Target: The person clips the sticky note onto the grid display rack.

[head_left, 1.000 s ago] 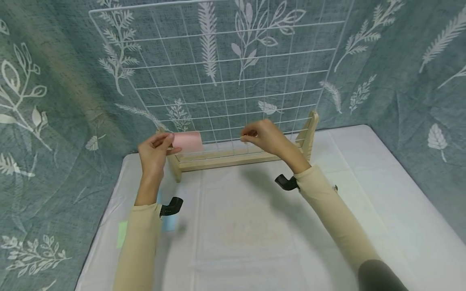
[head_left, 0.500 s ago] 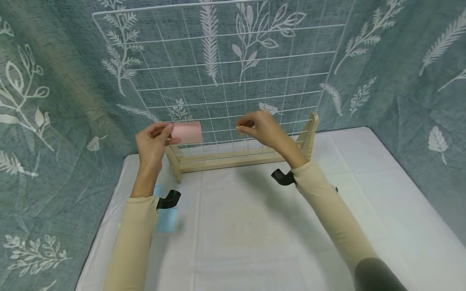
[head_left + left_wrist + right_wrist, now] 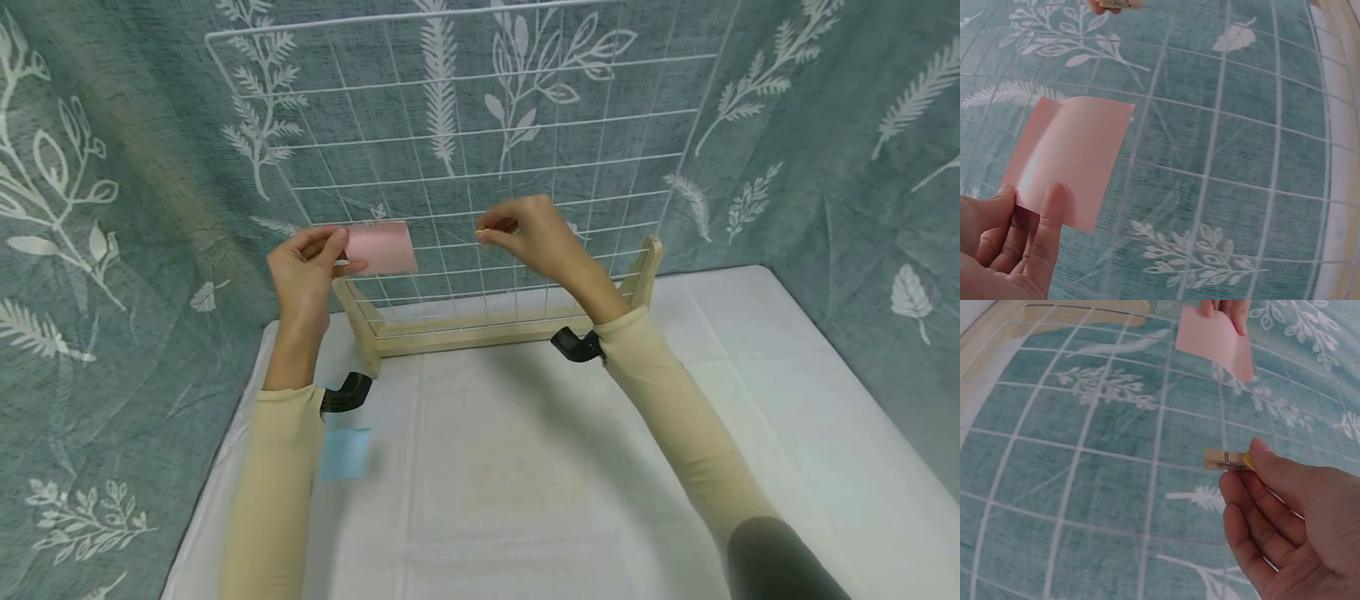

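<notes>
Paper (image 3: pixel 1075 153): pink, gently curled, one edge pinched in left hand (image 3: pixel 302 271)
Clothespin (image 3: pixel 1225 459): wooden, yellow bit, metal spring, pinched in right hand (image 3: pixel 536 237)

Booth w/ leaf-print curtains (image 3: pixel 840 208), wht tbl (image 3: pixel 480 533)

Under even, diffuse light, we note a soft shadow (image 3: pixel 558 408) on the white desk (image 3: pixel 480 542), pale sheen on the pink paper (image 3: pixel 1069 159), and lens-bowed wire grid (image 3: pixel 1155 462) lines.
</notes>
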Demonstrator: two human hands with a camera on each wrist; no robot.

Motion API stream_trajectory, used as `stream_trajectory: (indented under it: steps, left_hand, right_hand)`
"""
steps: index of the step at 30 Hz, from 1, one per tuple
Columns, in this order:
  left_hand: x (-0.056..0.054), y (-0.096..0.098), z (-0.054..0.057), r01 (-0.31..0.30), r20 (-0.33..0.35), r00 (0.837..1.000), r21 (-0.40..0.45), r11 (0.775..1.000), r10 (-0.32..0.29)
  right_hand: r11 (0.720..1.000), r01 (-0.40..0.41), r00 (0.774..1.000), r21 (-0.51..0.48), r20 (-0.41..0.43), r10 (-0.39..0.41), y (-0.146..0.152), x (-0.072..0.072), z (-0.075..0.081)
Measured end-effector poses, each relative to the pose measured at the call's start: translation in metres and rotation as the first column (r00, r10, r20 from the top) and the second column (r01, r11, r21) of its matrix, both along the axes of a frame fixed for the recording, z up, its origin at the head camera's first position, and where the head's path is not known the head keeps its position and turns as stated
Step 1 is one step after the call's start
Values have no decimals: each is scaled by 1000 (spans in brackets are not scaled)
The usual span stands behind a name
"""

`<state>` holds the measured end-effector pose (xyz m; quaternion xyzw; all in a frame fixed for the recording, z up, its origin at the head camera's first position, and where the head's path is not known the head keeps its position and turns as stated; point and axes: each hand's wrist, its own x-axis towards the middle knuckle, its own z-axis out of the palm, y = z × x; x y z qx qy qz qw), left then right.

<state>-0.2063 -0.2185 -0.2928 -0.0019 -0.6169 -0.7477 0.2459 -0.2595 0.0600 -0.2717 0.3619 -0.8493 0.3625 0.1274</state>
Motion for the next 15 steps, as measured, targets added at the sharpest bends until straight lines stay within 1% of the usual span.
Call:
stream_trajectory:
  steps: [3, 7, 11, 15]
  left_hand:
    - [-1, 0, 6, 1, -20, 1000, 13, 1000, -1]
    - [-2, -2, 12, -3, -23, 1000, 34, 999, 3]
    - [-3, -4, 15, -9, -18, 1000, 28, 1000, 9]
    - [-5, -7, 20, -1, -40, 999, 24, 1000, 2]
  right_hand:
    - [999, 20, 999, -33, -35, -21, -3, 0, 5]
    - [997, 40, 997, -70, -64, -45, -7, 2, 7]
    - [995, 36, 995, -90, -89, -44, -9, 1, 9]
    - [993, 30, 991, -112, -125, -44, -13, -1, 14]
